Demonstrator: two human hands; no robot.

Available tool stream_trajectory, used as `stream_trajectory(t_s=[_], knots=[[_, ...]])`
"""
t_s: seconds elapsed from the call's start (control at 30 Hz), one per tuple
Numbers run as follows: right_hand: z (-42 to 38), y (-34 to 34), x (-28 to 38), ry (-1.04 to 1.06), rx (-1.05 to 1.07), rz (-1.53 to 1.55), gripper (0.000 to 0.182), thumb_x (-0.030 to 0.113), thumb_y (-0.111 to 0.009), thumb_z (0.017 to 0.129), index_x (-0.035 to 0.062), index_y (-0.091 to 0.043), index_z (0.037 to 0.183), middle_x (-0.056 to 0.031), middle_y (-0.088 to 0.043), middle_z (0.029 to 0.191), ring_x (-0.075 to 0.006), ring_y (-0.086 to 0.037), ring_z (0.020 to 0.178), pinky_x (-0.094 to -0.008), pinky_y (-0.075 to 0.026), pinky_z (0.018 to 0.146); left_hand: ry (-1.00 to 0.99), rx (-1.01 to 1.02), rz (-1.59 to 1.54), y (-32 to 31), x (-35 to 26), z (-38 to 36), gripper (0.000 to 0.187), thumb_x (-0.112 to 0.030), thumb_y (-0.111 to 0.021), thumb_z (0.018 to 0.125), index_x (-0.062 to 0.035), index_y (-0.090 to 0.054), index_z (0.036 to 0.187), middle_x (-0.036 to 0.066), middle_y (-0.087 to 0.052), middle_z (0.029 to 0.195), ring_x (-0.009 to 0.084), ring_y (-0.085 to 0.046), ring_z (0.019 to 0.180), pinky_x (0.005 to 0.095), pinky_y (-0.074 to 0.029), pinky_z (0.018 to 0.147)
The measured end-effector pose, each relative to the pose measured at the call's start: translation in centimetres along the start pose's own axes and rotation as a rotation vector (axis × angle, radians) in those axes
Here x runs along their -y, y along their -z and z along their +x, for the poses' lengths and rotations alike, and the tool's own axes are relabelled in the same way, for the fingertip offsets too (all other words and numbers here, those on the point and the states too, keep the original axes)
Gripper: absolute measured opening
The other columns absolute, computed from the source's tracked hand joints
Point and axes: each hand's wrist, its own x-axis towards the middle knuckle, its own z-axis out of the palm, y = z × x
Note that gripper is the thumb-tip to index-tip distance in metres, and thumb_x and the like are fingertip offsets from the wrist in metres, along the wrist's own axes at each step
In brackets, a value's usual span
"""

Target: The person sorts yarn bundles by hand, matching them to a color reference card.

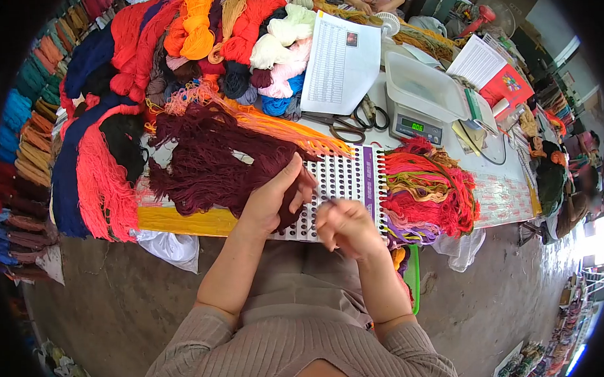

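A white card with rows of holes and a purple strip (369, 179) lies in front of me at the table's edge. My left hand (280, 194) is closed around dark maroon yarn (214, 158), which spreads leftward over the table. My right hand (346, 228) hovers over the card's lower part, fingers curled in a pinch; whatever is between them is too small to tell. Orange yarn (300, 134) runs to the card's top edge. Red, green and purple strands (428, 191) hang from the holes on its right side.
Yarn skeins (196, 26) pile up at the back left. Behind the card are scissors (346, 128), a printed sheet (341, 64) and a scale (416, 127) with a clear plastic tub (423, 84). Another person's hands (375, 6) are at the far side. A green basket (414, 281) stands below the edge.
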Motion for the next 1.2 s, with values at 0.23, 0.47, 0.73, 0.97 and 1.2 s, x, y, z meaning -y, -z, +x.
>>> stream_trajectory(t_s=[0.23, 0.47, 0.73, 0.97, 1.2], knots=[[1.8, 2.1, 0.2, 0.375, -0.562, 0.232, 0.02, 0.019, -0.045, 0.095, 0.0043, -0.055, 0.084, -0.001, -0.052, 0.07, -0.0085, -0.043, 0.053, -0.0218, -0.035, 0.05, -0.072, 0.203, -0.246, 0.5, 0.5, 0.0, 0.05, -0.044, -0.035, 0.094, 0.0006, -0.058, 0.097, 0.01, -0.059, 0.089, 0.0161, -0.053, 0.08, 0.0268, -0.041, 0.072], [1.9, -0.8, -1.8, 0.282, -0.45, -0.446, 0.01, 0.003, -0.055, 0.087, 0.0001, -0.055, 0.096, -0.0023, -0.056, 0.078, -0.0069, -0.051, 0.058, -0.02, -0.041, 0.05, 0.07, 0.217, -0.063, -1.4, 1.9, -0.2, 0.039, -0.034, -0.04, 0.095, -0.0061, -0.052, 0.12, 0.001, -0.056, 0.098, 0.007, -0.051, 0.075, 0.0205, -0.043, 0.061], [1.4, -0.5, -1.5, 0.281, -0.391, -0.258, 0.011, 0.011, -0.051, 0.091, 0.0, -0.053, 0.092, -0.0031, -0.055, 0.079, -0.0096, -0.053, 0.06, -0.022, -0.044, 0.055, 0.067, 0.311, -0.381, -0.6, 2.0, 0.4, 0.036, -0.031, -0.037, 0.096, -0.0052, -0.056, 0.112, 0.011, -0.055, 0.117, 0.0166, -0.057, 0.081, 0.0291, -0.048, 0.062], [1.1, -0.1, -1.4, 0.251, -0.372, -0.086, 0.02, 0.02, -0.045, 0.095, 0.0008, -0.051, 0.093, -0.0087, -0.059, 0.08, -0.0141, -0.057, 0.061, -0.0237, -0.045, 0.056, 0.065, 0.215, -0.399, -0.3, 1.9, 0.5, 0.035, -0.03, -0.039, 0.096, -0.003, -0.057, 0.108, 0.011, -0.058, 0.11, 0.0174, -0.058, 0.081, 0.0315, -0.049, 0.067], [1.1, 0.0, -1.2, 0.256, -0.375, -0.13, 0.022, 0.022, -0.044, 0.095, 0.0008, -0.05, 0.094, -0.0081, -0.058, 0.076, -0.0142, -0.056, 0.059, -0.0239, -0.045, 0.056, -0.016, 0.044, -0.314, -0.5, 1.3, 0.5, 0.033, -0.027, -0.046, 0.093, 0.0008, -0.059, 0.105, 0.008, -0.06, 0.094, 0.0144, -0.058, 0.081, 0.0277, -0.047, 0.075]])
